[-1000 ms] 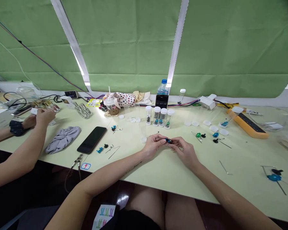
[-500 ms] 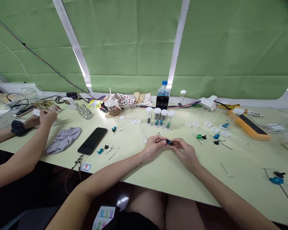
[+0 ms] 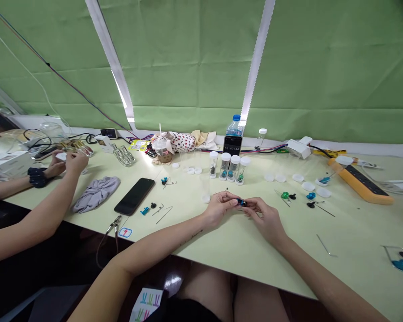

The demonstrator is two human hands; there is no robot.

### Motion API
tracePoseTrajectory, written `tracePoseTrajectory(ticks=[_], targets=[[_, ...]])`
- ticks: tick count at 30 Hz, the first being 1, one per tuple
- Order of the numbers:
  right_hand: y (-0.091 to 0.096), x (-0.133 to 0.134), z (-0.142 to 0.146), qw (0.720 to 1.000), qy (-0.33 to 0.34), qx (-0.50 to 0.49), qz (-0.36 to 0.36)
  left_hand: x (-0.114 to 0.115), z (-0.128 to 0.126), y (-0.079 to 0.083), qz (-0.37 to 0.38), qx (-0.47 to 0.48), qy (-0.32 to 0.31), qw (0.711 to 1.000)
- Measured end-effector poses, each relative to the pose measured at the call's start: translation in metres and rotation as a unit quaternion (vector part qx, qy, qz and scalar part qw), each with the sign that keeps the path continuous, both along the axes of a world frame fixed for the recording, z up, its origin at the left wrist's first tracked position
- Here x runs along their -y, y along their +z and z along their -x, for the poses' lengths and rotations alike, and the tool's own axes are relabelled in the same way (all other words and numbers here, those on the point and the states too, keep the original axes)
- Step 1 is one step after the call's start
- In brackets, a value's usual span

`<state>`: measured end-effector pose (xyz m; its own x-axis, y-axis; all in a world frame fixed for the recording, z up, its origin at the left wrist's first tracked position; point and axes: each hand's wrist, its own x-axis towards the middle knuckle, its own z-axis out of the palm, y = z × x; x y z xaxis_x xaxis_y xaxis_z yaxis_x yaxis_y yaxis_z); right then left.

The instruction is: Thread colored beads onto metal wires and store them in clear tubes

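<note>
Between both sets of fingertips is a small blue and black part (image 3: 242, 202), held just above the table's front area; its exact kind is too small to make out. My left hand (image 3: 220, 206) pinches it from the left, and my right hand (image 3: 262, 217) from the right. Behind them stand several clear tubes with white caps (image 3: 235, 167), holding blue, green and dark pieces. To the right lie a green piece (image 3: 285, 195), a blue piece (image 3: 310, 196), black parts and thin metal rods. Left of my hands are another blue piece (image 3: 144, 210) and bent wires (image 3: 164, 214).
A black phone (image 3: 134, 197) and grey scrunchie (image 3: 97, 194) lie left. A co-worker's hands (image 3: 70, 162) handle something white at far left. At the back stand a drink cup (image 3: 163, 154), a water bottle (image 3: 234, 126) and a phone timer (image 3: 232, 146). An orange power strip (image 3: 362, 182) lies right.
The whole view has shifted slightly, so things appear further right. My hands keep hold of the small blue and black part in nearly the same pose.
</note>
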<state>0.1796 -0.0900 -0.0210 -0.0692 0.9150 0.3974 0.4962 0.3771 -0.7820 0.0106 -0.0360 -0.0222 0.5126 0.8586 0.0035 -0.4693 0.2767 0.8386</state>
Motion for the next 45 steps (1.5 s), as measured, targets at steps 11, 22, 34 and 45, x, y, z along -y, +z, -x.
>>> tracePoseTrajectory(ticks=[11,22,34,45], targets=[[0.0021,0.0006,0.0009,0.999,0.003,-0.023,0.033,0.0001,0.0001,0.0001,-0.002,-0.005,0.002,1.000],[0.0044,0.0005,0.0017,1.000,-0.005,0.005,-0.019,-0.0001,-0.0004,-0.0003,-0.010,-0.003,0.004,1.000],[0.0030,-0.0001,-0.0005,1.000,-0.006,0.014,-0.018,0.0011,0.0001,0.0024,-0.007,-0.011,0.000,1.000],[0.0039,0.0001,0.0014,0.999,-0.013,0.022,-0.022,0.0007,-0.0001,0.0005,-0.007,-0.006,0.001,1.000]])
